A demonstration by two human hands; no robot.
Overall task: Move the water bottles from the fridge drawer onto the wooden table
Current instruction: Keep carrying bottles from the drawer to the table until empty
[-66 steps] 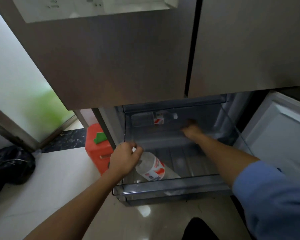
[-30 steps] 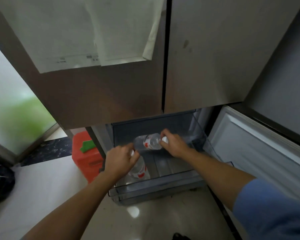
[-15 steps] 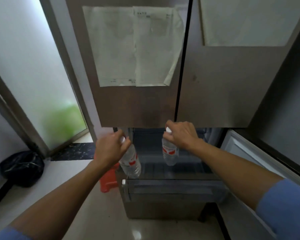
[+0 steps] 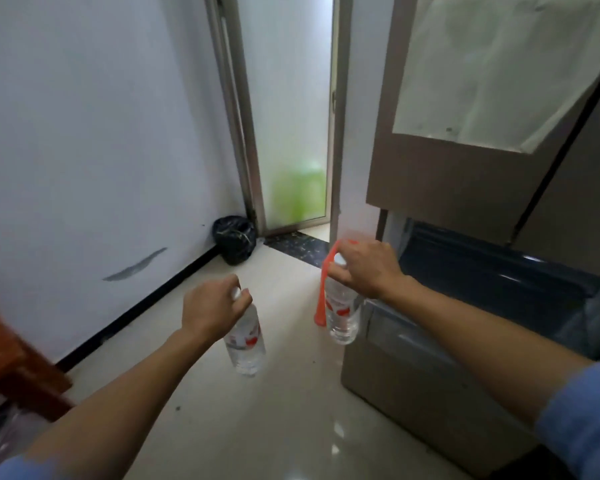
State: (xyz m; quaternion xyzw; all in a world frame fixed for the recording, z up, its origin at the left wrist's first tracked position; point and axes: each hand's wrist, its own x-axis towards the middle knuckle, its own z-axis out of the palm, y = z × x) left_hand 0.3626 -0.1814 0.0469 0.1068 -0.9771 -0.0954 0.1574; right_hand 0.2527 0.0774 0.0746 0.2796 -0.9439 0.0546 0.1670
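**Both forearms extended forward, knuckles up.** The left arm enters from 7 o'clock, bare from the left sleeve (image 4: 11, 467). The left hand (image 4: 212, 313) lies just left of centre, its fingers (image 4: 231, 284) curled round the cap end of the left bottle (image 4: 245, 344), which hangs beneath. The right arm enters from 4 o'clock, bare from the right sleeve (image 4: 582, 420). The right hand (image 4: 368, 268), at 2 o'clock from the left and well apart from it, likewise grips the neck of the right bottle (image 4: 342, 317).

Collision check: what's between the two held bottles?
Head view: only floor shows between the left bottle and right bottle, plus an orange object edging the right one.
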